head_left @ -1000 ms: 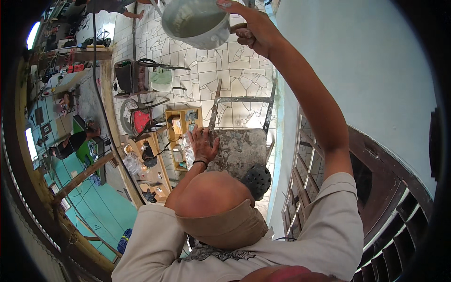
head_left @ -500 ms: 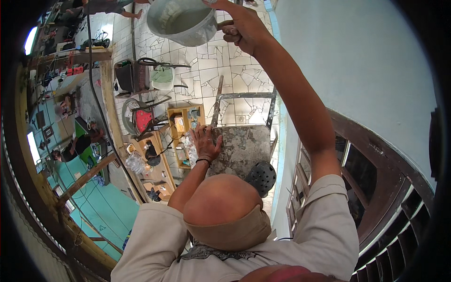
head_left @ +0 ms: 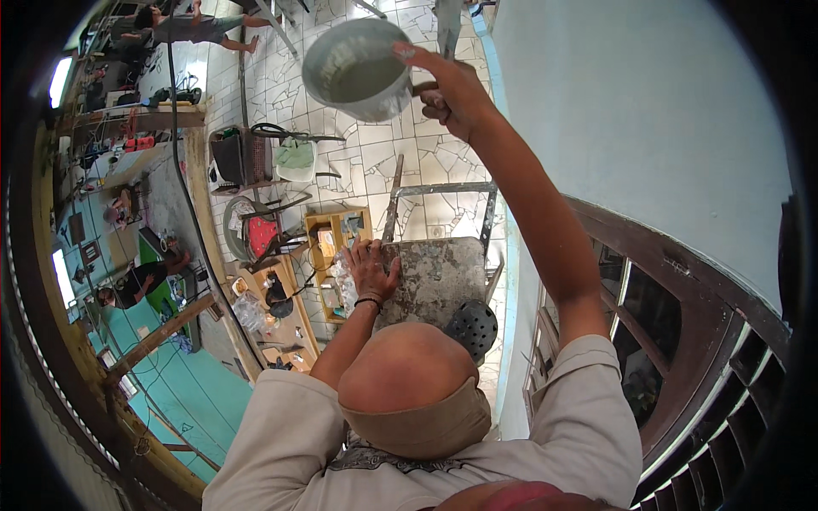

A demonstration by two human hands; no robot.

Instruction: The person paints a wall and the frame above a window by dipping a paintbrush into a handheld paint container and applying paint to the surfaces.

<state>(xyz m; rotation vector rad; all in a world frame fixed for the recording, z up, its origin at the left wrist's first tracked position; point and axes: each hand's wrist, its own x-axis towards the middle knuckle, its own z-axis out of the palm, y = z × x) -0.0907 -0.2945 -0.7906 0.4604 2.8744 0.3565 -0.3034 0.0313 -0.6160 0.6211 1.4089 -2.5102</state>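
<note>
My right hand (head_left: 456,95) is closed on the rim of a grey bucket (head_left: 375,106), thumb over the edge and fingers curled outside. Greyish matter lies at the bottom of the bucket, and pale smears coat its inner wall. With fingers spread, my left hand (head_left: 371,272) rests at the left edge of a worn, stained platform (head_left: 434,268) on a metal frame. A dark band circles that wrist. My bent knee (head_left: 409,366) rises close below, and a black perforated clog (head_left: 471,329) is on the platform's right side.
A pale wall (head_left: 648,111) runs along the right, above brown-framed windows (head_left: 665,298). Below left stand a wooden shelf box (head_left: 328,264), a chair with a red seat (head_left: 261,234) and a white tub (head_left: 295,160). A person (head_left: 200,30) is at far left, another (head_left: 145,279) farther down.
The bucket has come nearer and to the right with my right hand, which still grips its rim. My left hand stays on the platform edge. The whole view has shifted slightly.
</note>
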